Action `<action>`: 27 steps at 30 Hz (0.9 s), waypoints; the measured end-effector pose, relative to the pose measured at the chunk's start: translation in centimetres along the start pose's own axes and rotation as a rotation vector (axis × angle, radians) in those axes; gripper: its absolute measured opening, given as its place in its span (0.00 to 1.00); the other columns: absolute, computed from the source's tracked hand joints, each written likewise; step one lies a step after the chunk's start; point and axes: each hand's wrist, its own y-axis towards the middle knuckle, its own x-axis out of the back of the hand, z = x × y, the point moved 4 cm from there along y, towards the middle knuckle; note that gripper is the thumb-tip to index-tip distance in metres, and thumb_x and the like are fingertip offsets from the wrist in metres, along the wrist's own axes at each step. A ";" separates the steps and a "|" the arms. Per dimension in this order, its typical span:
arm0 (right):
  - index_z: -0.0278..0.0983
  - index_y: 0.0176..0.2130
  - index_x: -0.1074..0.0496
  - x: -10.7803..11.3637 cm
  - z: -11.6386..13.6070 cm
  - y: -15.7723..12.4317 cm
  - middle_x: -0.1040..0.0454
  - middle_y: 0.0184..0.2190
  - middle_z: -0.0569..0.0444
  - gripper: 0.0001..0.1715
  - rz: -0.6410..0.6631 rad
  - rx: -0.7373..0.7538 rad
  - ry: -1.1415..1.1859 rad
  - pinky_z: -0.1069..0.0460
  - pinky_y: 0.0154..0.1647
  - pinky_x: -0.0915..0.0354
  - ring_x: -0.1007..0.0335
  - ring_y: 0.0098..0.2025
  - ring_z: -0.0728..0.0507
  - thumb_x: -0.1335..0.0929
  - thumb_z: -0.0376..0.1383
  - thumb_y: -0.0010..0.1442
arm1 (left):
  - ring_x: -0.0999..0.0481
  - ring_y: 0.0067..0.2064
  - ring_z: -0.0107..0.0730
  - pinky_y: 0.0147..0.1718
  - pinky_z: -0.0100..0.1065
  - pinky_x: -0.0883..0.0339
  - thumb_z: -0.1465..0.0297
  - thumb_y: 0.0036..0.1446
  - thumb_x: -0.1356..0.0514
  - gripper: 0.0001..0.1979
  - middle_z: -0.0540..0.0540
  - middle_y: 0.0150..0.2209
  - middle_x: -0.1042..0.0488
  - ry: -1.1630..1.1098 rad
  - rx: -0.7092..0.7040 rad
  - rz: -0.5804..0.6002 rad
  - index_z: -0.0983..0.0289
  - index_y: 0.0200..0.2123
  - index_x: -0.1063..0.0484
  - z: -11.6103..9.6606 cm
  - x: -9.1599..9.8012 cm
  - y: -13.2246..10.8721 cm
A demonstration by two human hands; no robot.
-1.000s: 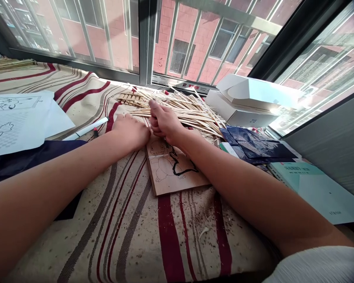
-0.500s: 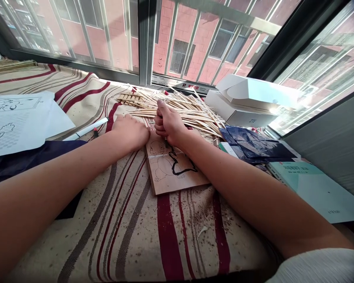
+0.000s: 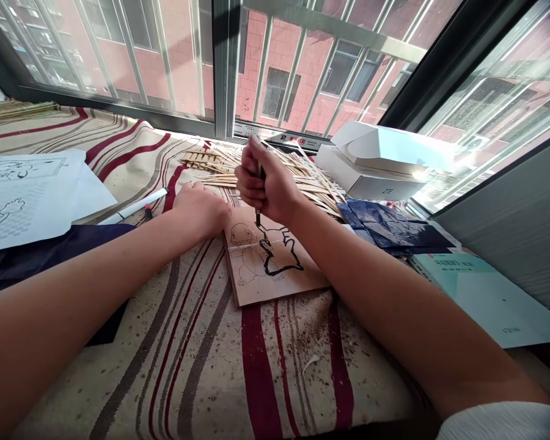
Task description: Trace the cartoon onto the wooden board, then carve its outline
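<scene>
My right hand [image 3: 268, 186] is a fist around a thin dark tool [image 3: 258, 214], which stands nearly upright. Its tip meets the black-lined cartoon figure on a thin wooden board [image 3: 279, 286]; most of the shaft is hidden in my fingers. My left hand [image 3: 201, 211] rests flat at the board's upper left corner, holding nothing. Behind both hands lies a loose pile of thin wooden sticks [image 3: 222, 181], partly hidden by my right fist.
A striped cloth [image 3: 197, 373] strewn with wood shavings covers the sill. Paper drawings [image 3: 27, 195] and a white marker [image 3: 132, 206] lie left; a white ZTE box [image 3: 371, 174], dark blue sheets [image 3: 394, 226] and a teal book [image 3: 481, 299] lie right. Window frames stand behind.
My right fist has risen and turned, bringing the tool more upright above the board. My left hand has barely moved. The whole view has shifted slightly with my head.
</scene>
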 end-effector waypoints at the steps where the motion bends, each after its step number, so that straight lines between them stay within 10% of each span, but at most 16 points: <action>1: 0.43 0.28 0.48 0.0 0.6 -0.1 0.53 0.19 0.66 0.35 0.006 0.010 -0.027 0.55 0.16 0.59 0.64 0.20 0.52 0.36 0.63 0.74 | 0.22 0.57 0.64 0.60 0.61 0.36 0.66 0.67 0.48 0.21 0.72 0.44 0.16 0.045 0.016 0.002 0.65 0.42 0.14 -0.1 0.1 -0.1; 14: 0.44 0.33 0.47 0.4 -0.8 -1.1 0.48 0.19 0.68 0.26 -0.275 0.006 -0.137 0.54 0.17 0.63 0.62 0.19 0.53 0.34 0.50 0.78 | 0.16 0.49 0.55 0.52 0.49 0.30 0.71 0.67 0.52 0.23 0.69 0.43 0.13 0.224 0.048 0.084 0.65 0.46 0.15 -1.5 1.7 -0.7; 27: 0.43 0.31 0.45 -0.4 -1.6 -0.4 0.49 0.18 0.68 0.25 -0.223 -0.026 -0.120 0.55 0.17 0.63 0.63 0.18 0.54 0.36 0.46 0.80 | 0.13 0.49 0.59 0.45 0.46 0.26 0.72 0.68 0.52 0.23 0.73 0.44 0.14 0.216 0.085 0.053 0.70 0.55 0.20 -0.9 1.6 -0.6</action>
